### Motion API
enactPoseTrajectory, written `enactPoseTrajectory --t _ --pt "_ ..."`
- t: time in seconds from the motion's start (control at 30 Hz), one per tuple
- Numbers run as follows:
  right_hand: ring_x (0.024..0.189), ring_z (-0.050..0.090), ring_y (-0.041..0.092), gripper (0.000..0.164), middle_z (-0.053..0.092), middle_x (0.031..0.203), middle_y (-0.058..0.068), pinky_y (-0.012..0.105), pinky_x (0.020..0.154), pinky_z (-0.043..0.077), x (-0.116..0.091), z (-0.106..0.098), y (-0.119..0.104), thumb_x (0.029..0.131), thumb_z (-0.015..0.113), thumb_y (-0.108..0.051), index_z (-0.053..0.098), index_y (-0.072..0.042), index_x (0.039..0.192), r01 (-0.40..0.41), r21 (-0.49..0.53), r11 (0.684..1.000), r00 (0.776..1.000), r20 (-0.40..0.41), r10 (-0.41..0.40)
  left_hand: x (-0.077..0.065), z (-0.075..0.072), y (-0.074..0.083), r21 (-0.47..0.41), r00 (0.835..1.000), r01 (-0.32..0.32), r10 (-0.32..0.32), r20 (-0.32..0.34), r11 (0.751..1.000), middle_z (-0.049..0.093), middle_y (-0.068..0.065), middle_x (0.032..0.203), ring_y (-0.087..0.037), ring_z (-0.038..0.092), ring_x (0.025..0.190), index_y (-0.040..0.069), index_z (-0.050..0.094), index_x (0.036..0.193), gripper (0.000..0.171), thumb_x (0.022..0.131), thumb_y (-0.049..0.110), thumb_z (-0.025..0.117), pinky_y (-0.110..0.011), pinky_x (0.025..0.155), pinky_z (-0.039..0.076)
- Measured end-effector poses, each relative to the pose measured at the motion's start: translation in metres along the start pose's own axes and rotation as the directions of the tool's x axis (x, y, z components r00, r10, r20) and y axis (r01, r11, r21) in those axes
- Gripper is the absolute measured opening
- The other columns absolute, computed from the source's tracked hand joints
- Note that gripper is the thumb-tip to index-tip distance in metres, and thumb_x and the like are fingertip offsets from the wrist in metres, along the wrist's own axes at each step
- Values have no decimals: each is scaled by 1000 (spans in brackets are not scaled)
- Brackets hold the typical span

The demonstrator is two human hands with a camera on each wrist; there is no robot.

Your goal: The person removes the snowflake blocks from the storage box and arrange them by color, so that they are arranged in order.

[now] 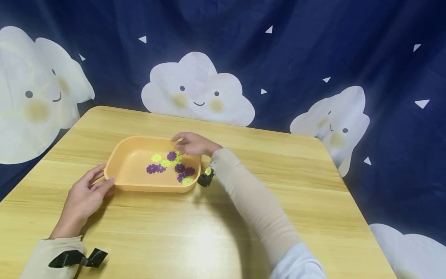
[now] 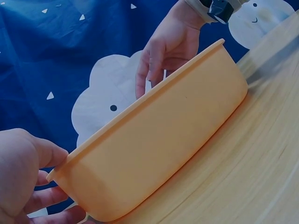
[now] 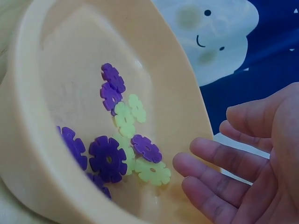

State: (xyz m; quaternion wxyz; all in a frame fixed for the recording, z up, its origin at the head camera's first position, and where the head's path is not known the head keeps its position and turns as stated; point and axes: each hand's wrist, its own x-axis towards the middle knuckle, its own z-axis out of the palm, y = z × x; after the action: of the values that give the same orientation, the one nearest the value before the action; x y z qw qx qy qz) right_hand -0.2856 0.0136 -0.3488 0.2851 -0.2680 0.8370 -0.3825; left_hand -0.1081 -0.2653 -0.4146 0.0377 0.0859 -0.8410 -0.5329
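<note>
An orange plastic basin (image 1: 139, 188) stands on the table. Inside it lie several flower-shaped plastic discs, purple (image 3: 108, 159) and yellow-green (image 3: 153, 171), mostly toward its right end. My left hand (image 1: 85, 197) holds the basin's left corner, thumb at the rim and fingers around the end wall, as the left wrist view (image 2: 28, 172) also shows the thumb there. Over the right back part of the basin hovers my right hand (image 1: 195, 144), its fingers loosely bent. In the right wrist view nothing shows between the right hand's fingers (image 3: 215, 179), which are close to the discs.
The wooden table (image 1: 167, 228) extends around the basin, with rounded far corners. Behind it hangs a dark blue cloth (image 1: 223, 23) printed with white clouds and small triangles. Black straps (image 1: 78, 258) are on both wrists.
</note>
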Motion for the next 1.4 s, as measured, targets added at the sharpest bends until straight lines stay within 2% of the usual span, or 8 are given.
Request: enactPoseTrajectory --t 0.33,0.67,0.8,0.9,1.0,1.1,1.27,1.4 --pt "108 59 19 42 58 127 4 26 89 52 14 3 -11 102 51 -18 45 -14 143 -26 -90 996 998 53 31 0 -3 -1 -15 1000 -23 22 -11 1000 32 -31 147 18 54 86 4 23 153 68 99 30 57 -12 70 55" --pt "125 48 16 47 43 146 0 31 106 42 29 11 -11 100 50 -20 41 -15 146 -53 -190 980 992 106 74 2 -2 0 -27 1000 -28 27 -10 999 32 -31 147 19 53 87 4 24 153 68 99 29 57 -12 71 55" --pt "127 46 17 46 44 145 2 28 101 46 32 15 -9 101 50 -19 41 -14 146 -61 -198 978 989 117 85 3 -1 1 -23 1000 -24 24 -5 999 32 -31 147 18 54 86 5 23 153 68 99 29 57 -12 70 55" --pt "117 52 17 46 53 133 5 27 91 52 34 16 -7 100 51 -16 41 -10 145 -64 -141 988 987 136 84 2 -1 1 -19 1000 -18 18 5 1000 32 -31 148 16 56 85 5 23 153 69 99 30 57 -12 70 55" --pt "98 55 19 47 58 104 10 29 87 54 34 16 -6 99 51 -11 40 -7 145 -71 -59 996 982 170 80 2 -1 2 -9 1000 -9 9 10 1000 31 -31 148 13 58 84 5 22 153 69 99 32 56 -11 70 54" --pt "92 56 20 45 57 95 11 31 87 55 35 16 -6 99 51 -8 41 -6 143 -76 -26 997 979 186 79 2 -1 2 1 1000 -5 5 8 1000 32 -31 148 11 59 82 5 22 153 70 99 32 56 -10 69 53" --pt "106 58 19 40 58 126 12 25 85 53 36 16 -6 98 51 -4 48 -4 138 -30 -146 989 980 189 58 2 -1 1 -1 1000 -9 9 7 1000 32 -31 147 12 58 82 4 22 153 69 100 31 56 -11 69 54" --pt "116 53 19 38 55 132 13 18 91 47 37 16 -7 97 51 -2 50 -3 136 26 -302 953 979 203 37 2 0 0 -13 1000 -14 14 7 1000 32 -32 147 14 57 85 3 22 153 69 100 30 56 -12 69 55"
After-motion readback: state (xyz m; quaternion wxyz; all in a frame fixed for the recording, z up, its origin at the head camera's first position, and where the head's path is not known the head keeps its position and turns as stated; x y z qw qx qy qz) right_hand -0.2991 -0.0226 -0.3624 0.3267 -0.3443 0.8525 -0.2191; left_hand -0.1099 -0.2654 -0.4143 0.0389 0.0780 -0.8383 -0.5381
